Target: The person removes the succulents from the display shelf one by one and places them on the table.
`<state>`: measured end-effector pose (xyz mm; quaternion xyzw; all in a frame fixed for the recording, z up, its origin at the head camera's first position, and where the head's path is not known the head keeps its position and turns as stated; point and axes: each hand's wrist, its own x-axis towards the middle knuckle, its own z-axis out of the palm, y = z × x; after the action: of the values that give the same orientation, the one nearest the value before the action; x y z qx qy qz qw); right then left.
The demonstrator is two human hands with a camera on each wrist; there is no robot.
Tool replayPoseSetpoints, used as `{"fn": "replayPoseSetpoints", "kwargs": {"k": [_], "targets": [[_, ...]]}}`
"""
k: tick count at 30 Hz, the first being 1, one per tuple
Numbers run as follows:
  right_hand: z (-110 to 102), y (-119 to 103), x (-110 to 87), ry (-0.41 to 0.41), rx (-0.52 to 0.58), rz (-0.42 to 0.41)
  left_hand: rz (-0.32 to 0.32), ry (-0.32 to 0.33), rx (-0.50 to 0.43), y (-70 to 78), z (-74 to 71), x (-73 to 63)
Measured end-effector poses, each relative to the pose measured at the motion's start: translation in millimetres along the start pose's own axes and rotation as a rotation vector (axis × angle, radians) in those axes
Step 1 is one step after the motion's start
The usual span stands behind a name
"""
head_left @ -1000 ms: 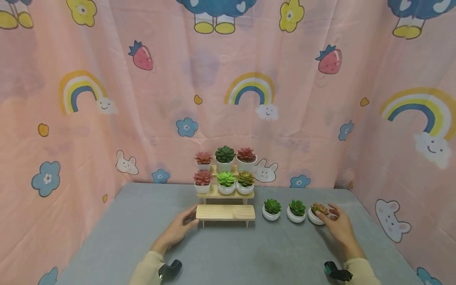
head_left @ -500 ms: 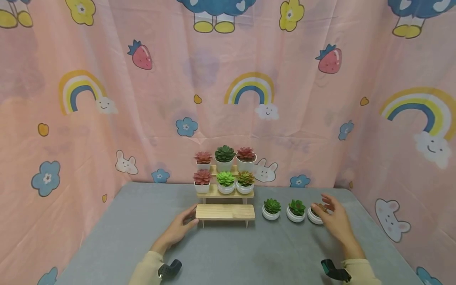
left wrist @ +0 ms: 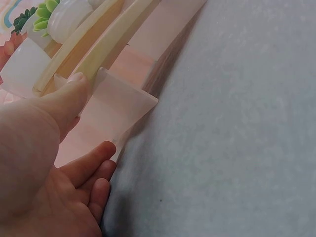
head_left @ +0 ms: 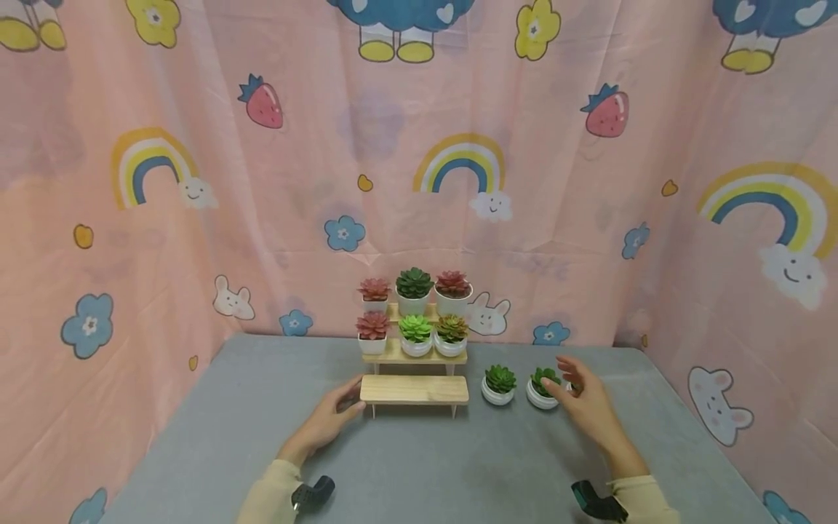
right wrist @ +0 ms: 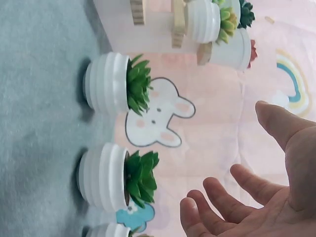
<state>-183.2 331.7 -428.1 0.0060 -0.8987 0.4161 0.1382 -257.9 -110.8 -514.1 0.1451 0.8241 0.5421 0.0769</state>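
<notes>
A three-step wooden stand (head_left: 414, 391) has its lowest board bare. My left hand (head_left: 327, 421) is at that board's left end; in the left wrist view the thumb touches the board's edge and the loosely bent fingers lie beside the pale side support (left wrist: 121, 101). To the right, three succulents in ribbed white pots stand in a row: a green one (head_left: 500, 384), another green one (head_left: 540, 397), and a third pot (right wrist: 108, 231), mostly hidden by my right hand (head_left: 592, 409) in the head view. That hand hovers near the last two, fingers spread, holding nothing.
The middle step carries a pink succulent (head_left: 372, 331), a bright green one (head_left: 415, 331) and a brownish-green one (head_left: 452, 331). Three more potted succulents fill the top step, including a dark green one (head_left: 414, 282). A pink patterned curtain (head_left: 288, 189) hangs behind the grey table (head_left: 458, 466).
My right hand has moved left from the third pot towards the middle green succulent, its fingers coming away from the plant. My left hand stays at the stand.
</notes>
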Motion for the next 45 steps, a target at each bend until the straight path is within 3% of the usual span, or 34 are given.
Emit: {"fn": "replayPoseSetpoints", "kwargs": {"k": [8, 16, 26, 36, 45], "targets": [[16.5, -13.2, 3.3, -0.05, 0.036, -0.035, -0.006, -0.001, -0.011, -1.5, -0.9, -1.3], [39.0, -19.8, 21.6, -0.103, 0.082, -0.048, 0.017, -0.016, -0.017, -1.1, -0.7, 0.5], [69.9, -46.0, 45.5, -0.18, 0.146, -0.049, 0.008, -0.008, -0.012, 0.1, -0.5, -0.4], [95.4, -59.4, 66.6, -0.201, 0.17, -0.041, 0.003, 0.0, -0.009, 1.6, 1.0, -2.3], [108.0, -68.5, 75.4, -0.167, 0.217, 0.018, -0.011, 0.001, 0.005, 2.3, 1.5, -2.1]]}}
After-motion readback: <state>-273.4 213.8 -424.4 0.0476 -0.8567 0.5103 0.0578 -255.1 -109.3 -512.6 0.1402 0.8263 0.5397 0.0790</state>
